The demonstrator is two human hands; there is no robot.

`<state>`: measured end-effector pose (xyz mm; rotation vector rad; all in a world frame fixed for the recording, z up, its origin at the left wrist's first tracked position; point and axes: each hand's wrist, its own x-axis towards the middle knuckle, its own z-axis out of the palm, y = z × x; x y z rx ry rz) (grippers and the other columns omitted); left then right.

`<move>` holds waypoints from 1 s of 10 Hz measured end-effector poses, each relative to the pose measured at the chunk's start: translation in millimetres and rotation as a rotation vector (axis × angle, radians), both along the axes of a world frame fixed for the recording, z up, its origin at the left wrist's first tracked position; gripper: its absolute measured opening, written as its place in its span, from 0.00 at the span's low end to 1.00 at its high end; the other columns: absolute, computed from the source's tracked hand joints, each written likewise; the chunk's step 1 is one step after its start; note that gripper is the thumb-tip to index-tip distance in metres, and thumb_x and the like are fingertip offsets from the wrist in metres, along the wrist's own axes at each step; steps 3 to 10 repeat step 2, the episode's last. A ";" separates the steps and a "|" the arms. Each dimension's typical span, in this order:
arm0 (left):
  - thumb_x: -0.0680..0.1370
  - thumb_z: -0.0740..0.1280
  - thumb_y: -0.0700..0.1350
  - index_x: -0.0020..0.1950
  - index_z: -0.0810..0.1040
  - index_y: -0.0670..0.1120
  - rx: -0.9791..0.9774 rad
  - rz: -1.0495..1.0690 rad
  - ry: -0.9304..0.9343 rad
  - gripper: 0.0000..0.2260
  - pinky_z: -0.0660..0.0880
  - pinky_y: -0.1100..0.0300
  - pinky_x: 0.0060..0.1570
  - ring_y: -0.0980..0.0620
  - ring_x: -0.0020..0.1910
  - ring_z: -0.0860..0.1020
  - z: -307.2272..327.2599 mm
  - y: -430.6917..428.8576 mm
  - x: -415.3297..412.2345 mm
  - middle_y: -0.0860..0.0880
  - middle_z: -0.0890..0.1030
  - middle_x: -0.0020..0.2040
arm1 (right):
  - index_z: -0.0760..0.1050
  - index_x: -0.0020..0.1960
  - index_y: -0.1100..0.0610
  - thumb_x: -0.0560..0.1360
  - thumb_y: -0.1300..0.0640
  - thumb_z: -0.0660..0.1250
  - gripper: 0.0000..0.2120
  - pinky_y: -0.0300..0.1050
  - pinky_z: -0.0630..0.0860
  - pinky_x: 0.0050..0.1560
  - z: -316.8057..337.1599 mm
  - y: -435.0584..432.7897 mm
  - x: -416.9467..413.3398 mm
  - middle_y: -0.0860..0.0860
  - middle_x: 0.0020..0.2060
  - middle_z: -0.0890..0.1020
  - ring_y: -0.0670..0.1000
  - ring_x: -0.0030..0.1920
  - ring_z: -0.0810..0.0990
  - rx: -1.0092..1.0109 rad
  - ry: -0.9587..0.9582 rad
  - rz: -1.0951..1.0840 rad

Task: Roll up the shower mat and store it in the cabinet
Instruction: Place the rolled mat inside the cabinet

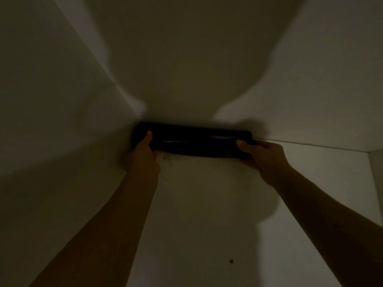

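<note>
The shower mat [194,141] is a dark roll lying crosswise deep inside the white cabinet [207,204], against its back wall and close to the left corner. My left hand [144,153] grips the roll's left end, thumb on top. Around the right end my right hand [262,157] is closed, thumb over the front. Both forearms reach in from below. The scene is very dim, so I cannot tell whether the roll rests on the shelf floor.
White cabinet walls close in on the left [62,100] and at the back [186,59]. A side panel edge [376,172] shows at the far right. A small dark speck [231,261] marks the shelf floor.
</note>
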<state>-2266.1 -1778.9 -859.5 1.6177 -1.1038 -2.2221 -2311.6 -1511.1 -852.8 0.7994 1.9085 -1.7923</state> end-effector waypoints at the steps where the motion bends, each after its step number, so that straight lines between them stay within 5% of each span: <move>1: 0.75 0.72 0.46 0.69 0.72 0.43 -0.008 -0.030 -0.085 0.24 0.77 0.60 0.46 0.50 0.59 0.77 -14.6 -8.1 2.8 0.46 0.76 0.66 | 0.81 0.58 0.58 0.67 0.48 0.78 0.23 0.53 0.82 0.50 -13.0 -6.1 11.2 0.55 0.45 0.83 0.57 0.46 0.83 0.321 0.022 0.152; 2: 0.79 0.67 0.49 0.71 0.70 0.44 -0.048 -0.135 -0.172 0.22 0.75 0.56 0.42 0.49 0.51 0.77 -16.0 -5.3 3.4 0.48 0.75 0.64 | 0.77 0.63 0.60 0.72 0.40 0.71 0.28 0.53 0.77 0.57 -4.0 -7.2 5.2 0.58 0.53 0.83 0.60 0.54 0.81 0.764 0.152 0.444; 10: 0.79 0.67 0.49 0.71 0.70 0.44 -0.048 -0.135 -0.172 0.22 0.75 0.56 0.42 0.49 0.51 0.77 -16.0 -5.3 3.4 0.48 0.75 0.64 | 0.77 0.63 0.60 0.72 0.40 0.71 0.28 0.53 0.77 0.57 -4.0 -7.2 5.2 0.58 0.53 0.83 0.60 0.54 0.81 0.764 0.152 0.444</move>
